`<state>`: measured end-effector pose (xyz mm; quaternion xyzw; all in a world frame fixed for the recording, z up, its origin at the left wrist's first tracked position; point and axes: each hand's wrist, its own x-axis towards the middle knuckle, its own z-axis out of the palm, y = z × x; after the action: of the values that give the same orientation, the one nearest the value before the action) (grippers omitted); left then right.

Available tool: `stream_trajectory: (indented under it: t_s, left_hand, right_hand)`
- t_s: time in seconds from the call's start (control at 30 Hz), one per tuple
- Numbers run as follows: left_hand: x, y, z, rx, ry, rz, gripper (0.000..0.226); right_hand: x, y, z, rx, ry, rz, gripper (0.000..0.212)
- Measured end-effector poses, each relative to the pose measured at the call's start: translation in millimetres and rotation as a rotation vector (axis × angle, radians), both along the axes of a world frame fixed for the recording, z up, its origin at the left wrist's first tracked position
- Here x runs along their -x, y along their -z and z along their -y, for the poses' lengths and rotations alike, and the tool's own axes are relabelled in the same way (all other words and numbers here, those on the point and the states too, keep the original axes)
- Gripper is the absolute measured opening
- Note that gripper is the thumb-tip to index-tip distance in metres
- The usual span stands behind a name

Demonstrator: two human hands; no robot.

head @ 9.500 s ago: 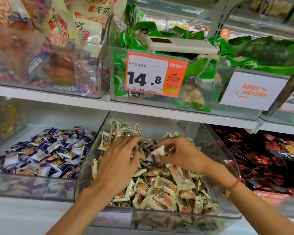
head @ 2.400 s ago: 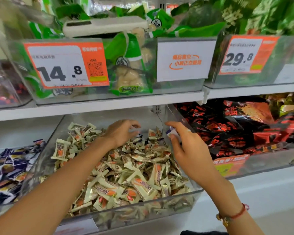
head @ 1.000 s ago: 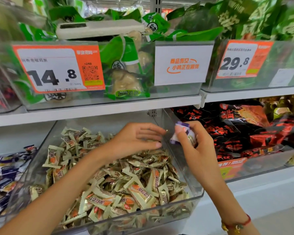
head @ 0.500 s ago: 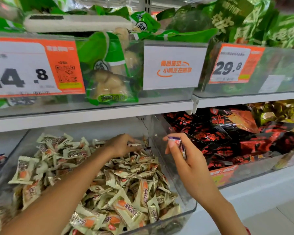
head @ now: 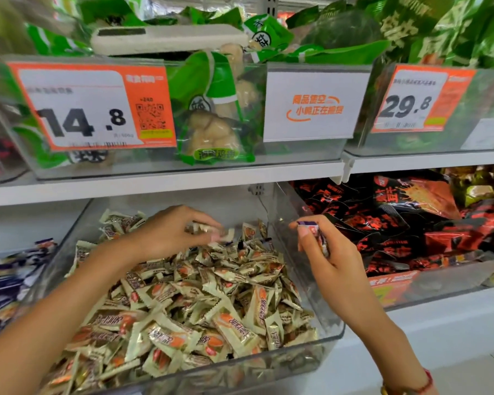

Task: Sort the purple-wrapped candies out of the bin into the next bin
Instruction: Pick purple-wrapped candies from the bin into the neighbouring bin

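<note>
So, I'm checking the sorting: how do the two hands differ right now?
The left hand reaches into the clear bin, fingers curled on a cream-wrapped candy; the right hand is raised above the bin's right wall, pinching purple-wrapped candies. Both are bare and hold candy.

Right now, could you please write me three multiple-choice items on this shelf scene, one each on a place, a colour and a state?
1. Where is the bin of purple-wrapped candies?
A. Left of the clear bin of beige candies
B. On the shelf above
C. Right of it

2. What colour edges the 14.8 price tag?
A. Blue
B. Orange
C. Green

3. What is the right hand doing?
A. Resting flat
B. Hanging idle
C. Holding a purple-wrapped candy

Answers: 1 A, purple wrappers show at the left edge. 2 B, the tag's border is orange. 3 C, its fingers pinch the candy while the left hand digs in the pile.
</note>
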<state>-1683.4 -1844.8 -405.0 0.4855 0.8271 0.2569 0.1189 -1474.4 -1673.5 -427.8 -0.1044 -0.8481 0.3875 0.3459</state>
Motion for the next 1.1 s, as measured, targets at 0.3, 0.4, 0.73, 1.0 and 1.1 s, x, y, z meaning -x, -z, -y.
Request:
stream_trajectory:
  t_s: [0.3,0.4,0.73,1.0,1.1]
  left_hand:
    - [20.6,31.8,-42.4,-0.02,-0.059,-0.031,0.025]
    - [34.0,51.8,-63.3,0.232,-0.099,-0.158,0.038]
    - [30.6,54.7,-77.9,0.263,-0.182,-0.424,0.022]
    - [-28.4,12.5,-20.5,-0.507,-0.118,0.628,0.029]
    - [-61.1,2.0,-11.2,-0.556,-0.068,0.81,0.031]
  right_hand:
    - [0.1,2.0,1.2,-0.009,0.016,0.019,0.026]
    - [1.9,2.6,2.3,-0.058,0.051,0.025,0.026]
    - [3.6,1.1,2.7,-0.124,0.1,0.063,0.03]
    - [9.8,-17.8,14.7,-0.215,0.255,0.084,0.021]
    - [19.4,-26.6,27.7,-0.139,0.217,0.03,0.041]
